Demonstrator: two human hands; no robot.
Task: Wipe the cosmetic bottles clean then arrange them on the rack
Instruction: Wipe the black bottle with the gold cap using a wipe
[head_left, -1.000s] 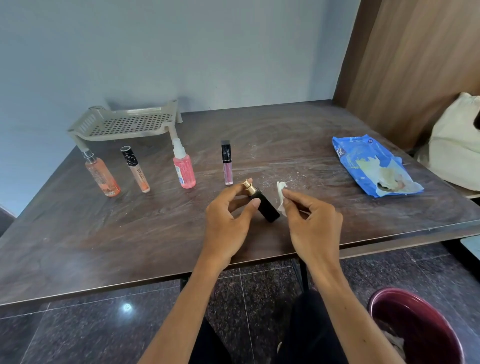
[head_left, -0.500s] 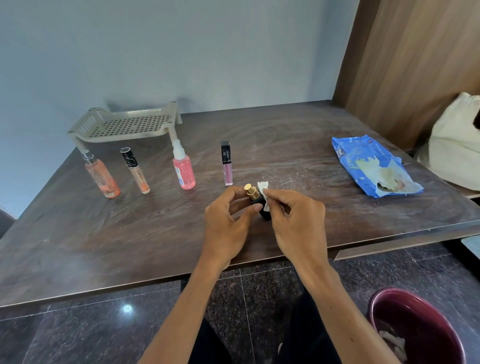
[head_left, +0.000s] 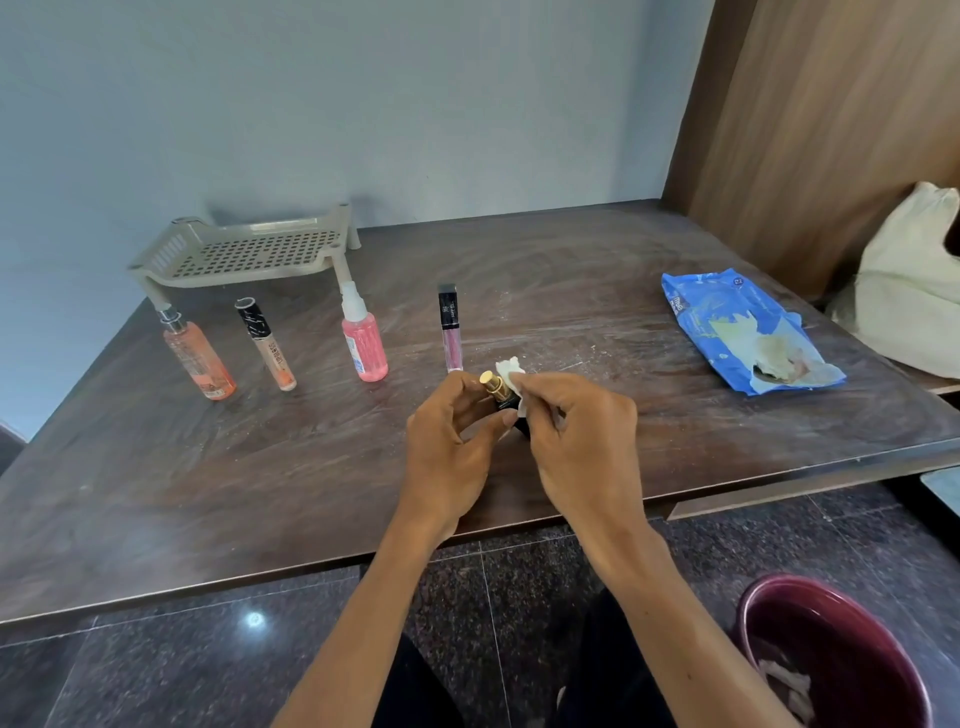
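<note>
At the frame's centre, your left hand (head_left: 447, 441) gripped the black gold-capped bottle (head_left: 503, 397), tilted between both hands. Your right hand (head_left: 576, 441) pinched a white wipe (head_left: 511, 370) against it, just right of the cap. The rack (head_left: 249, 254) stood at upper left.

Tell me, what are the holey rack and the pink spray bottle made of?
The rack looks like moulded plastic, matte beige: it has an even grid of holes and a smooth rounded rim. The pink spray bottle seems to be clear, glossy plastic, though it could be glass: the pink liquid shows through its wall.
</note>
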